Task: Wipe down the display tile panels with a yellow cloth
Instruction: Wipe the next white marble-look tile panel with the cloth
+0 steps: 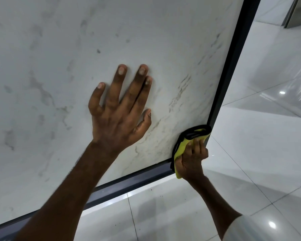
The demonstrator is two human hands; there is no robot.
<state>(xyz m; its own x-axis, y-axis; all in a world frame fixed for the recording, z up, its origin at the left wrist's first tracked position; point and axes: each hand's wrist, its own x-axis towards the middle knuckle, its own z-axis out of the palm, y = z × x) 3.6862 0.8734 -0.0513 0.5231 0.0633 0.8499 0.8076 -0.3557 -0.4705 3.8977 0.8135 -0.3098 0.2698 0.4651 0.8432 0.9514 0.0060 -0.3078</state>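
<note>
Two hands are touching one tile panel: the left hand is pressing it, grip spread flat; the right hand, grip curling round the yellow cloth, is wiping its lower right corner. Seemingly this panel is nearing completion.

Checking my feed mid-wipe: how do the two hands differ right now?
The left hand lies flat, fingers spread, holding nothing; the right hand curls around the yellow cloth. The left hand rests on the face of the tile panel; the right hand is at its lower right corner, by the dark frame. Both are bare.
</note>
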